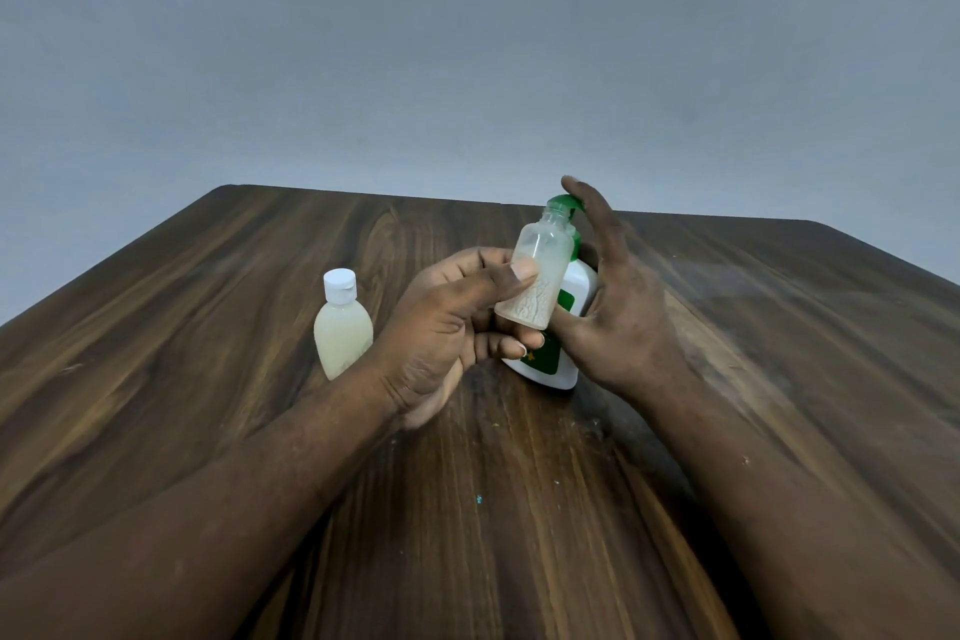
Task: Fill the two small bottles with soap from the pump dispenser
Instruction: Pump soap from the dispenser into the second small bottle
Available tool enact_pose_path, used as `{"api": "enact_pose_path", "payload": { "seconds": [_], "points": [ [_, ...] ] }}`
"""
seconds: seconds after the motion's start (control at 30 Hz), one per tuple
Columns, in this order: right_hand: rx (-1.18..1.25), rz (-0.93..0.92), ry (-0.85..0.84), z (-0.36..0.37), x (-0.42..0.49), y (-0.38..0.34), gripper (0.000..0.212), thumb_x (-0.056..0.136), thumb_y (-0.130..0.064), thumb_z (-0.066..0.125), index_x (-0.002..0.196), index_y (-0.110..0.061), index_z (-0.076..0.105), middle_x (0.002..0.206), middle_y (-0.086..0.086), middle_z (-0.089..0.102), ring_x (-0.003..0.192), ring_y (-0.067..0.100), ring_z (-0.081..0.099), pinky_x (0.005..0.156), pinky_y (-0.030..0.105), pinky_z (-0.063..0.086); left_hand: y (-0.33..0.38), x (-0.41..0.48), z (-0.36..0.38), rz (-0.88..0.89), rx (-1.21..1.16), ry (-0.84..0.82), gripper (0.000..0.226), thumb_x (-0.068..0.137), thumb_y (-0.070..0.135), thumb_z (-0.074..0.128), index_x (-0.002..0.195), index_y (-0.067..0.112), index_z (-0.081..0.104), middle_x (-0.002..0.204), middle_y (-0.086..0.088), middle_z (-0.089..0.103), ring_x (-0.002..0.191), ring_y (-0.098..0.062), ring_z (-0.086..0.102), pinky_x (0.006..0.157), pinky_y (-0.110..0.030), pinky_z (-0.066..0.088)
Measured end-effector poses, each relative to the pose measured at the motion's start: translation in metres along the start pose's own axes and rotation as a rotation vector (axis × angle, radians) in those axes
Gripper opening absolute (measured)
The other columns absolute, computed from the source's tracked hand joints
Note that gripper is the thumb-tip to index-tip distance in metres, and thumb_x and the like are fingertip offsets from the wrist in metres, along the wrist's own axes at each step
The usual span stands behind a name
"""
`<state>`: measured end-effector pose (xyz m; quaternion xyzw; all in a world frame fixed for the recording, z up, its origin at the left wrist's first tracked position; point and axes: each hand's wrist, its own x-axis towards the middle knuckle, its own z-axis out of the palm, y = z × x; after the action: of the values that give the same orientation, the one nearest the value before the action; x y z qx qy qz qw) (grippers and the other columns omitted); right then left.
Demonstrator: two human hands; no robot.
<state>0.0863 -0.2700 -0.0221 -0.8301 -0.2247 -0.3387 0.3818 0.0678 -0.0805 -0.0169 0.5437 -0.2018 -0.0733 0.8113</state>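
My left hand (447, 327) holds a small uncapped clear bottle (537, 270), thumb on its front, tilted with its mouth up under the green pump head. The bottle is roughly half full of pale soap. Behind it stands the white pump dispenser (566, 359) with a green label and green pump (563, 203). My right hand (618, 312) stands beside the dispenser, fingers straight, with a fingertip on top of the pump head and the thumb against the dispenser body. A second small bottle (343, 327), filled with pale soap and closed with a white cap, stands upright to the left.
Everything sits on a dark wooden table (208, 327) whose far edge runs just behind the dispenser. A plain grey wall fills the background. Small specks dot the wood near me.
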Motion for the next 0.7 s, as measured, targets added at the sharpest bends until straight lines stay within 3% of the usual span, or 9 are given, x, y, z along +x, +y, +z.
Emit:
{"api": "enact_pose_path", "payload": {
  "seconds": [0.1, 0.13, 0.2, 0.27, 0.37, 0.5, 0.7],
  "points": [
    [-0.008, -0.013, 0.000, -0.0004, -0.0004, 0.0001, 0.102, 0.085, -0.023, 0.088, 0.167, -0.030, 0.029, 0.108, -0.038, 0.061, 0.095, 0.017, 0.069, 0.075, 0.018, 0.055, 0.0008, -0.0009, 0.0026, 0.010, 0.032, 0.034, 0.049, 0.082, 0.033, 0.079, 0.119, 0.001, 0.067, 0.090, -0.017, 0.076, 0.065, -0.020, 0.070, 0.054, -0.020, 0.058],
    [-0.005, -0.015, 0.003, -0.0009, -0.0005, -0.0010, 0.102, 0.085, -0.026, 0.088, 0.168, -0.030, 0.028, 0.112, -0.041, 0.059, 0.096, 0.016, 0.069, 0.074, 0.013, 0.053, 0.0013, -0.0009, 0.0031, 0.015, 0.041, 0.048, 0.052, 0.080, 0.033, 0.078, 0.119, 0.000, 0.067, 0.090, -0.017, 0.077, 0.065, -0.020, 0.071, 0.054, -0.020, 0.057],
    [-0.007, -0.024, 0.010, -0.0014, 0.0003, -0.0027, 0.102, 0.085, -0.033, 0.085, 0.168, -0.029, 0.026, 0.126, -0.031, 0.061, 0.096, 0.008, 0.071, 0.077, 0.009, 0.052, 0.0021, -0.0004, 0.0029, 0.030, 0.064, 0.066, 0.056, 0.077, 0.034, 0.079, 0.120, -0.001, 0.066, 0.092, -0.018, 0.077, 0.065, -0.020, 0.071, 0.053, -0.020, 0.057],
    [-0.016, -0.027, 0.006, -0.0011, 0.0011, -0.0023, 0.101, 0.086, -0.035, 0.085, 0.168, -0.031, 0.025, 0.130, -0.013, 0.067, 0.094, 0.008, 0.073, 0.078, 0.021, 0.059, 0.0025, -0.0003, 0.0021, 0.037, 0.074, 0.073, 0.057, 0.076, 0.035, 0.079, 0.119, 0.000, 0.066, 0.091, -0.017, 0.078, 0.065, -0.020, 0.071, 0.053, -0.020, 0.058],
    [-0.002, -0.001, -0.019, -0.0008, 0.0014, -0.0006, 0.099, 0.087, -0.025, 0.085, 0.165, -0.037, 0.025, 0.115, 0.002, 0.074, 0.086, 0.030, 0.075, 0.068, 0.047, 0.061, 0.0016, -0.0009, 0.0023, 0.034, 0.061, 0.053, 0.057, 0.083, 0.035, 0.078, 0.122, -0.005, 0.063, 0.090, -0.020, 0.076, 0.065, -0.022, 0.071, 0.053, -0.021, 0.058],
    [0.025, 0.039, -0.021, -0.0006, 0.0010, -0.0023, 0.094, 0.086, -0.014, 0.082, 0.162, -0.037, 0.031, 0.110, -0.004, 0.076, 0.076, 0.029, 0.074, 0.063, 0.046, 0.059, -0.0008, -0.0006, 0.0004, 0.030, 0.039, 0.031, 0.052, 0.091, 0.033, 0.075, 0.122, -0.008, 0.062, 0.093, -0.024, 0.076, 0.065, -0.024, 0.072, 0.053, -0.022, 0.058],
    [0.067, 0.052, -0.034, -0.0004, 0.0024, -0.0048, 0.088, 0.082, -0.002, 0.082, 0.154, -0.034, 0.041, 0.120, -0.035, 0.065, 0.090, 0.032, 0.076, 0.069, 0.045, 0.059, -0.0031, -0.0014, 0.0020, 0.015, 0.036, 0.010, 0.047, 0.090, 0.031, 0.069, 0.119, -0.006, 0.065, 0.097, -0.030, 0.075, 0.064, -0.025, 0.072, 0.053, -0.023, 0.058]
  ]
}}
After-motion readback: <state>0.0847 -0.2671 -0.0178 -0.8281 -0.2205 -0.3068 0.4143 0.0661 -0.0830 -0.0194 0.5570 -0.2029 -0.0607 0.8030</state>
